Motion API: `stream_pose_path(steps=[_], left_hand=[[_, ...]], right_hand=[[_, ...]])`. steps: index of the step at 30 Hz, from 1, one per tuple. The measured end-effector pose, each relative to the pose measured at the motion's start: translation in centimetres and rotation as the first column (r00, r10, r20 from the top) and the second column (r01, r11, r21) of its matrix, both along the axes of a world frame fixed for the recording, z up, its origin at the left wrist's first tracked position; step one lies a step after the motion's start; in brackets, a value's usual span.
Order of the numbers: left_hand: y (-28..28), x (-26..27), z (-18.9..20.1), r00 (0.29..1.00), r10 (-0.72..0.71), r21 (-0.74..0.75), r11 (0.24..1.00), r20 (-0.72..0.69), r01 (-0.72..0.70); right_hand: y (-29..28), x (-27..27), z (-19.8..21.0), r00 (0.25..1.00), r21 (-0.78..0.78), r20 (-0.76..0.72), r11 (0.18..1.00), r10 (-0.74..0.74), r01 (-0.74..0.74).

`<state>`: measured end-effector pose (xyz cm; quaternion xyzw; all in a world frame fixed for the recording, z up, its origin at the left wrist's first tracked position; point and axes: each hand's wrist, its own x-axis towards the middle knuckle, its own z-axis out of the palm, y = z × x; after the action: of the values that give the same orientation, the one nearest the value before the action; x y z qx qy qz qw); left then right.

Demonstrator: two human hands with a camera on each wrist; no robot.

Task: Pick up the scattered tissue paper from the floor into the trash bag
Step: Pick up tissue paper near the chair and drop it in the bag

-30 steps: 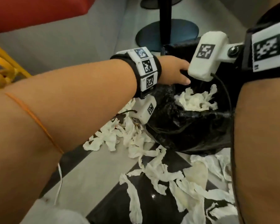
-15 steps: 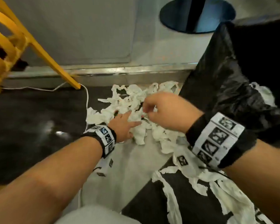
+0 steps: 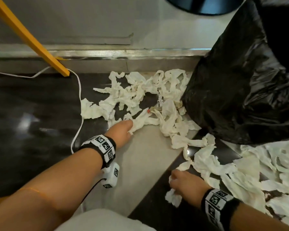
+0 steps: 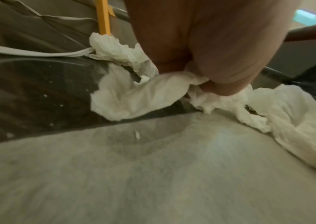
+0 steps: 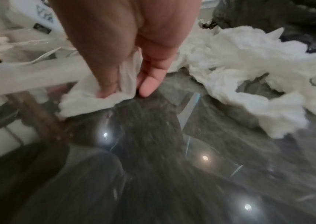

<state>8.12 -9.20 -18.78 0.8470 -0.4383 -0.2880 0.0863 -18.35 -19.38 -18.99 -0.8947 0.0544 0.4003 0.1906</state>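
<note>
Head view showed both hands down at the floor (image 3: 140,164) among the scattered tissue paper (image 3: 157,90). The left hand (image 3: 121,132) reached forward and gripped a twisted strip of tissue (image 3: 140,122) at the near edge of the pile; in the left wrist view its fingers (image 4: 224,75) were curled tight around that strip, which trailed off to both sides. The right hand (image 3: 185,180) was nearer the person, over the dark tile, and pinched a small piece of tissue (image 3: 173,196); the right wrist view showed the piece (image 5: 95,98) held between the thumb and fingers, one fingertip (image 5: 147,87) touching the glossy floor. More tissue lay in a wide heap to the right (image 3: 257,167). The black trash bag (image 3: 240,89) stood at the right, its base touching the tissue pile. A yellow chair leg (image 3: 32,40) and a white cable (image 3: 78,90) were at the left.
</note>
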Motion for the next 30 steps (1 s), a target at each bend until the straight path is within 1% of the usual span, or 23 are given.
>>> stream_pose_path(steps=[1, 2, 3, 4, 6, 8, 9, 10, 12, 14, 15, 16, 17, 19, 20, 23, 25, 26, 27, 28, 30], left_hand=[[0.2, 0.0, 0.3, 0.998, 0.062, -0.026, 0.998, -0.011, -0.062], [0.5, 0.1, 0.4, 0.992, 0.120, -0.045, 0.992, -0.024, -0.121], [0.7, 0.2, 0.6, 0.985, 0.169, -0.062, 0.983, -0.045, -0.172], [0.9, 0.2, 0.8, 0.977, 0.202, -0.075, 0.976, -0.070, -0.207], [1.3, 0.3, 1.2, 0.974, 0.204, -0.084, 0.974, -0.102, -0.212], [1.5, 0.4, 1.4, 0.981, 0.163, -0.079, 0.982, -0.108, -0.172], [1.6, 0.4, 1.5, 0.984, 0.150, -0.065, 0.985, -0.096, -0.157], [1.8, 0.4, 1.6, 0.986, 0.147, -0.047, 0.987, -0.074, -0.151], [2.0, 0.4, 1.8, 0.990, 0.138, -0.031, 0.990, -0.032, -0.139], [2.5, 0.2, 2.0, 0.989, 0.145, -0.047, 0.988, -0.024, -0.146], [2.8, 0.0, 2.3, 0.987, 0.155, -0.070, 0.985, -0.029, -0.157], [3.0, -0.2, 2.3, 0.986, 0.165, -0.103, 0.980, -0.031, -0.167], [3.1, -0.4, 2.4, 0.983, 0.180, -0.128, 0.975, -0.032, -0.183], [3.3, -0.9, 2.8, 0.973, 0.227, -0.130, 0.964, -0.045, -0.231], [3.3, -1.1, 3.1, 0.968, 0.247, -0.117, 0.961, -0.053, -0.251], [3.2, -1.6, 3.6, 0.967, 0.248, -0.100, 0.962, -0.052, -0.252], [3.0, -2.0, 3.8, 0.967, 0.249, -0.123, 0.959, -0.056, -0.254], [2.9, -2.1, 3.7, 0.965, 0.254, -0.138, 0.956, -0.060, -0.260], [2.7, -2.2, 3.7, 0.964, 0.258, -0.151, 0.953, -0.061, -0.264], [2.6, -2.3, 3.5, 0.966, 0.253, -0.161, 0.952, -0.058, -0.259], [2.2, -2.3, 3.2, 0.975, 0.218, -0.156, 0.963, -0.038, -0.221]], right_hand=[[-0.1, 0.6, -0.3, 0.999, -0.005, 0.030, 0.999, -0.037, 0.037], [-0.3, 1.4, -0.5, 0.993, 0.000, 0.055, 0.994, -0.106, 0.107], [-0.5, 2.4, -0.5, 0.973, 0.008, 0.090, 0.977, -0.215, 0.215], [-0.8, 3.4, -0.3, 0.933, 0.032, 0.133, 0.942, -0.335, 0.334], [-1.5, 5.8, 0.4, 0.829, 0.089, 0.228, 0.859, -0.510, 0.504], [-2.3, 8.0, 1.7, 0.717, 0.153, 0.310, 0.777, -0.624, 0.611], [-2.7, 8.9, 2.5, 0.674, 0.179, 0.326, 0.744, -0.662, 0.644], [-3.3, 9.6, 3.1, 0.651, 0.186, 0.331, 0.724, -0.683, 0.665], [-4.3, 10.6, 3.7, 0.657, 0.121, 0.352, 0.729, -0.667, 0.674], [-5.2, 10.7, 3.4, 0.692, 0.009, 0.406, 0.759, -0.597, 0.651], [-5.6, 10.8, 3.0, 0.689, -0.008, 0.435, 0.763, -0.580, 0.647], [-5.8, 10.7, 2.7, 0.703, -0.013, 0.437, 0.777, -0.561, 0.629], [-6.0, 10.5, 2.1, 0.747, -0.037, 0.399, 0.805, -0.532, 0.593], [-5.8, 9.8, 0.9, 0.847, -0.086, 0.263, 0.863, -0.463, 0.498], [-5.6, 9.4, 0.5, 0.873, -0.110, 0.227, 0.879, -0.432, 0.463], [-5.6, 9.3, -0.7, 0.906, -0.172, 0.178, 0.894, -0.384, 0.413], [-5.8, 9.9, 0.0, 0.917, -0.213, 0.157, 0.894, -0.367, 0.394], [-5.9, 10.2, 0.6, 0.914, -0.211, 0.185, 0.894, -0.360, 0.395], [-5.9, 10.4, 1.2, 0.895, -0.182, 0.246, 0.889, -0.373, 0.420], [-5.9, 10.4, 1.8, 0.849, -0.133, 0.335, 0.871, -0.409, 0.473], [-6.1, 10.4, 2.7, 0.698, -0.001, 0.481, 0.796, -0.530, 0.605]])
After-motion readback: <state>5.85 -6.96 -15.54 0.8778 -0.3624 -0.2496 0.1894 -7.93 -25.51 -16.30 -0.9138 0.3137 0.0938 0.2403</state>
